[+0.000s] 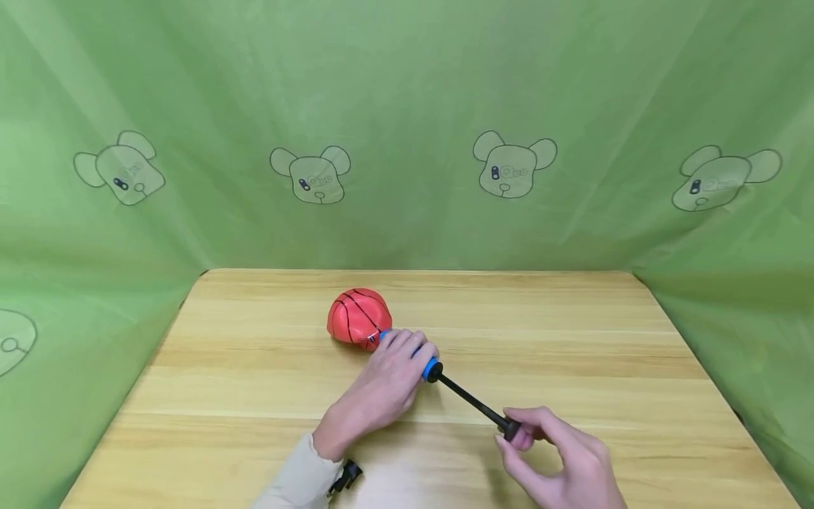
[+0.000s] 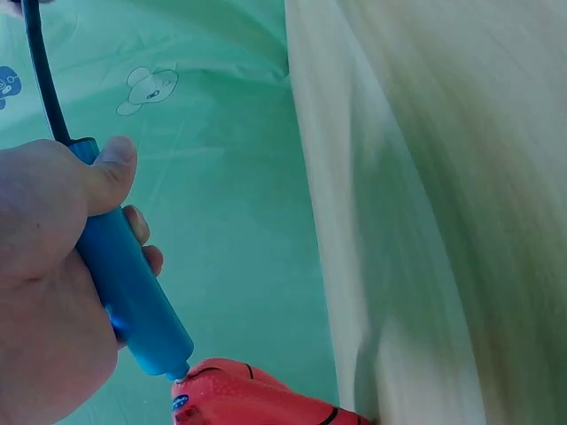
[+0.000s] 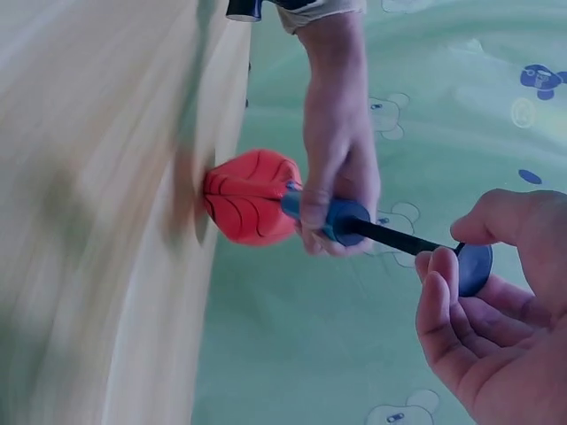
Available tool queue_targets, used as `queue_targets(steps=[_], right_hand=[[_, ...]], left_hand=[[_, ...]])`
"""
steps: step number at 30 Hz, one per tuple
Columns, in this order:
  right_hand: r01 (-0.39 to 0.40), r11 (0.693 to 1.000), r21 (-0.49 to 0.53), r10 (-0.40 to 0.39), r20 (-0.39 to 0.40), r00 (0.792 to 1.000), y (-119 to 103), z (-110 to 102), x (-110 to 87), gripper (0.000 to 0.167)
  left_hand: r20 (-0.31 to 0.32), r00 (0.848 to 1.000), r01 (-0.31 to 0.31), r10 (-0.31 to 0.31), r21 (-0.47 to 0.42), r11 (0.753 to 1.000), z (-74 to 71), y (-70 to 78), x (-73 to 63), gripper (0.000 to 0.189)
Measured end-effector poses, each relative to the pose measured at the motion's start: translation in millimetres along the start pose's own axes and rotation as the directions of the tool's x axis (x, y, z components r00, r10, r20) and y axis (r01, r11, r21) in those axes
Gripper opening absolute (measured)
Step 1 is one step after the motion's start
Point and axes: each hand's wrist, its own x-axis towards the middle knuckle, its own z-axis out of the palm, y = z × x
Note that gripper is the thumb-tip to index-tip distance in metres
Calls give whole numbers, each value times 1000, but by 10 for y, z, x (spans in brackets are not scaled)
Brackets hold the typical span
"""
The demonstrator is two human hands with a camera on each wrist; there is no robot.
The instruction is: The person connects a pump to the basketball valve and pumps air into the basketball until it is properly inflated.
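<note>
A partly deflated red ball (image 1: pixel 357 317) with black basketball lines lies on the table, its side creased inward in the right wrist view. My left hand (image 1: pixel 396 371) grips the blue barrel of a small hand pump (image 2: pixel 133 288), whose nozzle end meets the ball. From the barrel's other end the black plunger rod (image 1: pixel 472 399) sticks out a long way. Its round black end knob (image 3: pixel 475 268) is pinched between the thumb and fingers of my right hand (image 1: pixel 566 459). Most of the barrel is hidden behind the left hand in the head view.
The light wooden table (image 1: pixel 254 382) spreads under both hands. Green cloth (image 1: pixel 407 85) printed with bear heads hangs behind it and along both sides. A black wrist-camera mount (image 1: pixel 346 476) sits by the left sleeve (image 1: pixel 302 474).
</note>
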Motion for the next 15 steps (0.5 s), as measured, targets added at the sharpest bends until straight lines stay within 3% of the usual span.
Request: queue_targets(steps=[3, 7, 12, 15], right_hand=[[20, 1000, -8, -20, -8, 1000, -11, -25, -6, 40], [73, 997, -21, -72, 46, 996, 72, 57, -3, 41], [20, 1000, 13, -22, 157, 987, 203, 274, 32, 37], [2, 999, 35, -8, 171, 985, 277, 429, 74, 32]], left_hand=[[-2, 1000, 4, -4, 2, 1000, -16, 1, 6, 5], [8, 1000, -1, 1, 4, 1000, -7, 48, 10, 6], [37, 999, -7, 6, 49, 999, 21, 104, 20, 9], [46, 999, -7, 3, 76, 997, 30, 106, 26, 14]])
